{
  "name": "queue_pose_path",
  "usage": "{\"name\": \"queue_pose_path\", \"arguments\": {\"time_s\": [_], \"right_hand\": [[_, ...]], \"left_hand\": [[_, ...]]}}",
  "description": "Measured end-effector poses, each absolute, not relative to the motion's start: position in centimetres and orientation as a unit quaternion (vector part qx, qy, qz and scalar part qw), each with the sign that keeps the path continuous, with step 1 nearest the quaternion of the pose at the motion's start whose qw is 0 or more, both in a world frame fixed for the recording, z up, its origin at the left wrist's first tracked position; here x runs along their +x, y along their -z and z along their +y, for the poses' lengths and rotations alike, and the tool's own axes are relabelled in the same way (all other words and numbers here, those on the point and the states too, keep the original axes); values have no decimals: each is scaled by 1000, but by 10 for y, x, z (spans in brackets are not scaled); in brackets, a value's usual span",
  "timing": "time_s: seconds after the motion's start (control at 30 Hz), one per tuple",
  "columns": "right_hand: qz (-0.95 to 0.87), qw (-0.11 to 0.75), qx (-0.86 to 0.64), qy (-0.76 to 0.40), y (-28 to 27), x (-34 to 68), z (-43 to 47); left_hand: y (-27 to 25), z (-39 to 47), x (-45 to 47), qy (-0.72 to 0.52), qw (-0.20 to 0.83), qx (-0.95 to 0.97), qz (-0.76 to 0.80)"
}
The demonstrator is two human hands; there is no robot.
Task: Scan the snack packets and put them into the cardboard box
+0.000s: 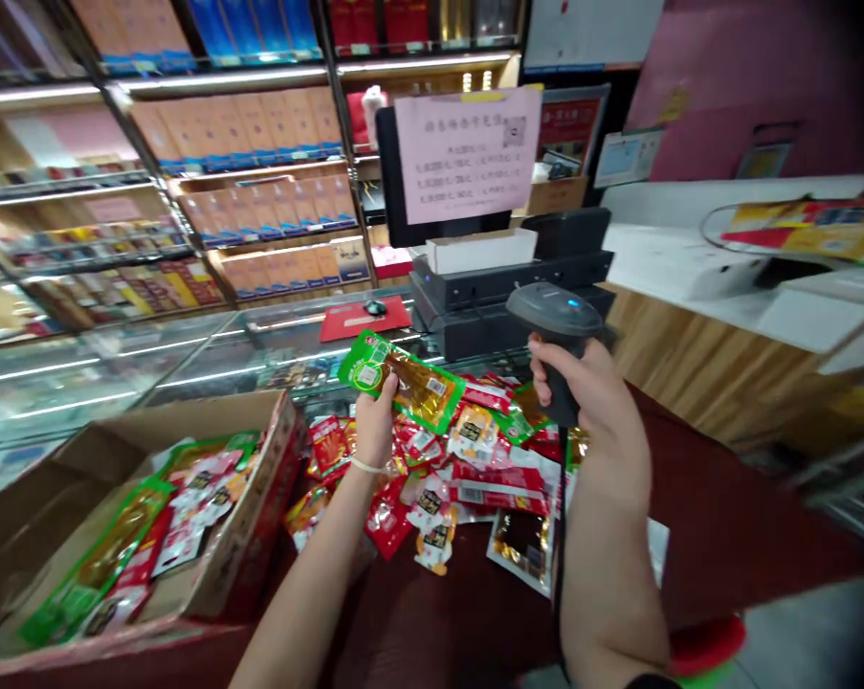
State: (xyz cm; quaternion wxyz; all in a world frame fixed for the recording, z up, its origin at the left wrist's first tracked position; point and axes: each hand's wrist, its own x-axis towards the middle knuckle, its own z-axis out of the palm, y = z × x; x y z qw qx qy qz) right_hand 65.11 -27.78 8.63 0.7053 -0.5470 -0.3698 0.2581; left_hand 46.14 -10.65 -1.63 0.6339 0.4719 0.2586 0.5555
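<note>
My left hand [375, 421] pinches a green-edged snack packet [421, 388] by its lower left part, its barcode side facing up. The packet is held over a heap of snack packets [467, 459] in red, green, orange and white. In my right hand [582, 378] is a dark barcode scanner [557, 330], gripped round its handle, with a small blue light on top and a cable hanging down. The scanner's head is to the right of the packet and apart from it.
An open cardboard box [252, 498] with several snack packets stands at the left. Behind the heap are a monitor [395, 187] with a pink notice [467, 153], a white box [481, 251], and a mouse [375, 308] on a red mat [338, 321]. Lit shelves [252, 172] line the back.
</note>
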Motion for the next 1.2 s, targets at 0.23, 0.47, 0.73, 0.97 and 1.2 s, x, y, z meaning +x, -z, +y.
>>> {"name": "queue_pose_path", "arguments": {"time_s": [0.23,0.47,0.73,0.97,1.2], "right_hand": [[-411,645,-568,-304,-88,605,-245],[-474,557,-590,-342,-71,570,-216],[-526,482,-608,-348,-62,557,-205],[-510,505,-598,-357,-64,555,-208],[-514,524,-576,-361,-67,554,-215]], "left_hand": [[7,-66,410,-637,600,419,242],[-3,-65,397,-746,535,273,290],[-6,-60,390,-761,530,222,301],[-6,-62,392,-760,533,228,295],[-57,-114,366,-756,517,323,238]]}}
